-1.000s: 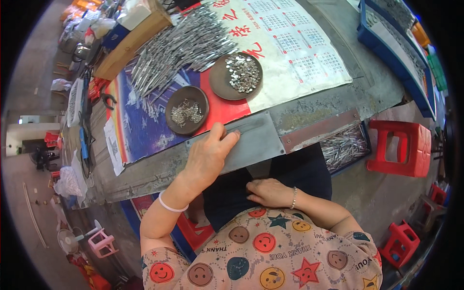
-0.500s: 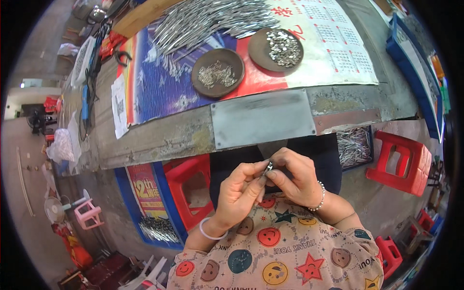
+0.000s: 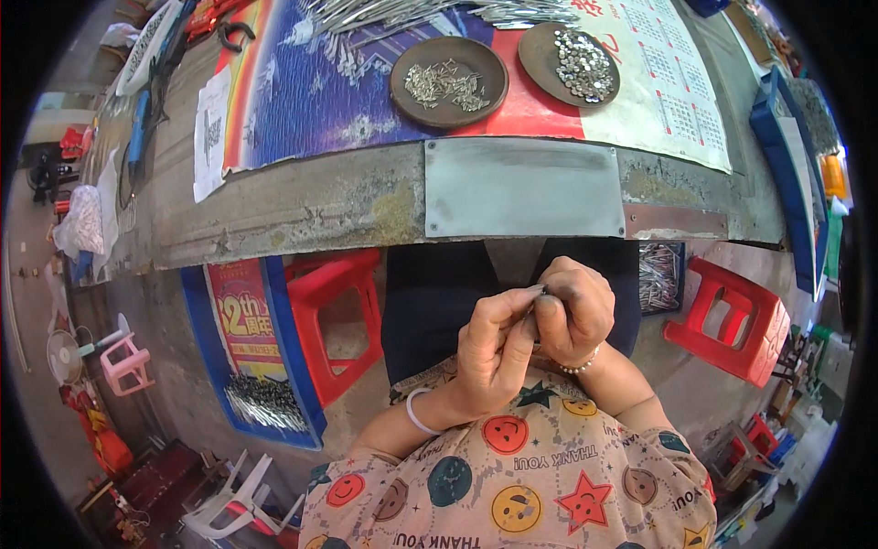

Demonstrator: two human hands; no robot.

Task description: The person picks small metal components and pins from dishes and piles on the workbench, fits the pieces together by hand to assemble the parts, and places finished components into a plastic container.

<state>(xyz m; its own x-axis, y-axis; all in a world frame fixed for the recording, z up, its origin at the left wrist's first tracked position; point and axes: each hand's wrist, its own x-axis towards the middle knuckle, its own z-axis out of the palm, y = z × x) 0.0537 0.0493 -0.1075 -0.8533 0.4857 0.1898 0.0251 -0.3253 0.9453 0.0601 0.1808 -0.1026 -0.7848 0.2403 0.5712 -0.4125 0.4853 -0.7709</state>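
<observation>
Above my lap, in front of the bench edge, both hands meet fingertip to fingertip. My left hand (image 3: 498, 343) is closed in a pinch, a white bangle on its wrist. Against it, my right hand (image 3: 578, 311) is closed too, its fingers curled and a beaded bracelet on the wrist. Between them is a small metal piece, almost wholly hidden by the fingers; its exact kind cannot be made out. On the bench beyond, one brown round dish (image 3: 495, 73) holds many small thin metal pins. A second brown dish (image 3: 540, 57) holds shiny little round metal pieces.
A pale metal plate (image 3: 521, 188) is fixed at the bench edge. Long slim metal parts (image 3: 384, 13) lie heaped on a printed calendar sheet (image 3: 681, 114). Pliers (image 3: 236, 35) lie far left. Red stools (image 3: 334, 306) and a blue crate (image 3: 315, 425) stand below.
The view has shifted, so bench and dishes sit higher in the picture. My hands have turned and drawn closer together; the shiny piece that showed between my fingertips is now mostly covered.
</observation>
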